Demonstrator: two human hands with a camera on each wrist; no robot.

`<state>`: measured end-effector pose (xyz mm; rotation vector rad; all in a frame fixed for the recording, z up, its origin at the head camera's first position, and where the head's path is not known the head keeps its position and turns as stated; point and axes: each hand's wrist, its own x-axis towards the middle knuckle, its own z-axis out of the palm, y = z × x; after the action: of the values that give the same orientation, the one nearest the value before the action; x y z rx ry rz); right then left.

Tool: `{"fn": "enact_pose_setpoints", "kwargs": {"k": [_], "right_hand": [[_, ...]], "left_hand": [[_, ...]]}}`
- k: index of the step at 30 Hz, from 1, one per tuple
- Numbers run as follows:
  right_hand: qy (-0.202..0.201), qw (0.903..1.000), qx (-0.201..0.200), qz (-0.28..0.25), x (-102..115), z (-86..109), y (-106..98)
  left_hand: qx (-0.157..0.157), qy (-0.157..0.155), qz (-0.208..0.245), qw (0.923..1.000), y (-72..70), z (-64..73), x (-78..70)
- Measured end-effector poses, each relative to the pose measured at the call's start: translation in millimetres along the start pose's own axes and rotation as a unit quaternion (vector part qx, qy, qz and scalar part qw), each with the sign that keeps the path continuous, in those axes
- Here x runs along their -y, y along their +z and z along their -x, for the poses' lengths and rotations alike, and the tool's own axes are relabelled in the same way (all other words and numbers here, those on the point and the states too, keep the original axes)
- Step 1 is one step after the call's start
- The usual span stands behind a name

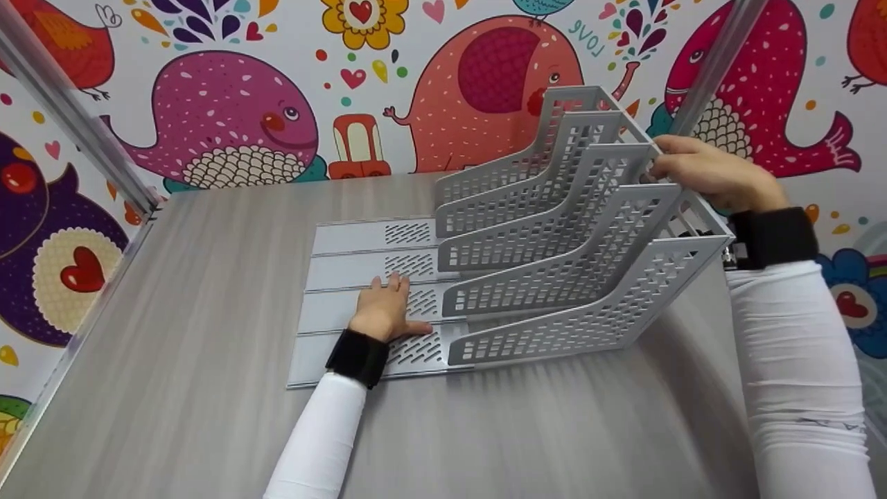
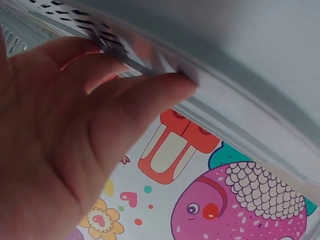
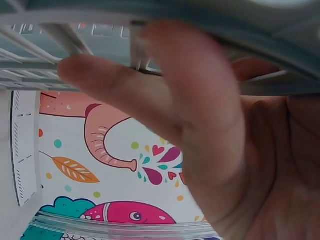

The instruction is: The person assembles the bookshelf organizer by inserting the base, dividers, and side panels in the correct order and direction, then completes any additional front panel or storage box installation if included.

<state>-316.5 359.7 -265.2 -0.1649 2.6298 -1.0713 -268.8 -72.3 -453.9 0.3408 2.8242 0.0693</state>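
A grey plastic desk file rack [image 1: 568,334] with perforated upright dividers stands on the table, its taller end to the right. From its low end a flat ribbed panel [image 1: 332,308] with slotted patches extends leftward over the table. My left hand [image 1: 381,312] rests on this panel near the dividers, fingers extended and thumb out to the side. In the left wrist view, fingertips [image 2: 182,85] touch the pale surface. My right hand [image 1: 707,170] grips the upper back edge of the rack. Its fingers [image 3: 120,90] curl through the openwork frame in the right wrist view.
The grey wood-grain table [image 1: 208,291] reaches back to a wall [image 1: 291,69] printed with cartoon animals. Metal frame posts [image 1: 76,104] stand at the left and right corners. Both wrists wear black bands [image 1: 776,237].
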Motion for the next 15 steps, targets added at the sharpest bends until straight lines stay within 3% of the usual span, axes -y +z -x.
{"fn": "enact_pose_setpoints", "kwargs": {"k": [7,15], "right_hand": [[-0.001,0.9995,0.009,0.030,3.8,-3.7,4.8],[-0.002,0.9998,0.002,0.019,4.5,-1.6,4.6]], "left_hand": [[-0.001,-0.007,0.008,0.9999,1.7,1.4,1.2],[0.002,-0.009,0.015,0.9998,4.1,1.4,3.6]]}}
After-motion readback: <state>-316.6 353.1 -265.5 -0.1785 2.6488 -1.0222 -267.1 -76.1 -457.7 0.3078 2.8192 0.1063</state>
